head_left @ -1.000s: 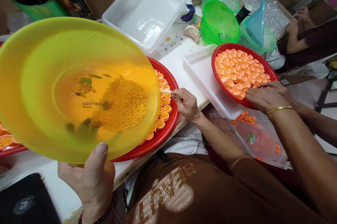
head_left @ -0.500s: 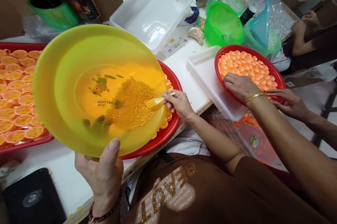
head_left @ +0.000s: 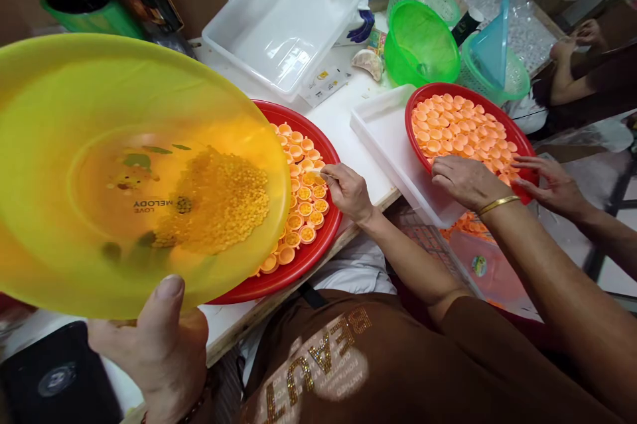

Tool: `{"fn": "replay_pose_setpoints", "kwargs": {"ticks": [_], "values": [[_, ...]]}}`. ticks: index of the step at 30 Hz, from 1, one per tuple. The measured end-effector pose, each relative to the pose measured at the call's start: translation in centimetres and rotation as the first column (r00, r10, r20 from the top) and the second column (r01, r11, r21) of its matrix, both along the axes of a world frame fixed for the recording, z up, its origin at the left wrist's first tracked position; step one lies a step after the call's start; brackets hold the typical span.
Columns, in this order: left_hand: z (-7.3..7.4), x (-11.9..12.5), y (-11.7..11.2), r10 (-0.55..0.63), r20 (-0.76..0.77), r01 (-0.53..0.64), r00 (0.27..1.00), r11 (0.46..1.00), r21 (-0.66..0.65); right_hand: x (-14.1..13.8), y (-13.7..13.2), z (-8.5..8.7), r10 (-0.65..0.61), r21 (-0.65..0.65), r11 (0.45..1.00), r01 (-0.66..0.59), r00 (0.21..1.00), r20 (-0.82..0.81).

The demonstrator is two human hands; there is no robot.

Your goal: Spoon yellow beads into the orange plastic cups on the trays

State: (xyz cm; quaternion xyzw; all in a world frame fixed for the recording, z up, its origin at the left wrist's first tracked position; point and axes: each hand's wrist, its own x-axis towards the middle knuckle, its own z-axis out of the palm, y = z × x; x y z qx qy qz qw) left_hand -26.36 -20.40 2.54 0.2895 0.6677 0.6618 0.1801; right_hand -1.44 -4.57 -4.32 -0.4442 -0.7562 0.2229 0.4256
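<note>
My left hand (head_left: 159, 344) grips the near rim of a tilted yellow plastic bowl (head_left: 44, 112), thumb on the inside. Small yellow pellets (head_left: 223, 202) are heaped in the bowl's right part. My right hand (head_left: 350, 193) pinches a small spoon (head_left: 316, 174), partly hidden by the fingers, over a round red tray (head_left: 326, 245). Orange cups (head_left: 298, 148) stand in this tray; several nearer ones hold yellow pellets, others look bare inside. The bowl covers the tray's left part.
At right, a co-worker's hands (head_left: 468, 182) are at another red tray (head_left: 517, 139) of orange cups, resting partly over a white bin (head_left: 383, 139). Behind stand a white tub (head_left: 283, 19) and green baskets (head_left: 423, 46). A black object (head_left: 60, 371) lies at lower left.
The bowl has moved left and nearer, uncovering more cups. My right hand has drawn the spoon out of the pellets and over the cups. The co-worker's hands have shifted slightly.
</note>
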Motion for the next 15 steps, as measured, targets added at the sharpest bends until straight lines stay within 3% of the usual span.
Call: {"fn": "replay_pose_setpoints", "kwargs": {"ticks": [5,8,10,12,15], "values": [[-0.9,-0.2,-0.3,0.007,-0.033,-0.007,0.999,1.000,-0.020,-1.6,-1.2,1.2,-0.024,0.101,0.995,0.022,0.999,0.023],[-1.0,0.0,-0.4,-0.024,-0.017,0.023,1.000,0.999,-0.030,-4.1,-1.8,1.4,0.074,0.079,0.994,-0.072,0.997,-0.012],[-0.9,0.2,-0.5,-0.047,-0.015,0.047,0.999,0.999,-0.014,-5.7,-1.9,1.3,0.120,-0.045,0.991,-0.122,0.991,-0.053],[-0.8,0.4,-0.6,-0.057,-0.020,0.057,0.998,0.998,-0.003,-6.9,-2.0,1.0,0.116,-0.268,0.951,-0.153,0.982,-0.152],[-0.9,0.3,-0.9,-0.045,-0.021,0.045,0.999,0.998,-0.034,-7.4,-1.8,0.9,0.018,-0.554,0.796,-0.243,0.925,-0.380]]}}
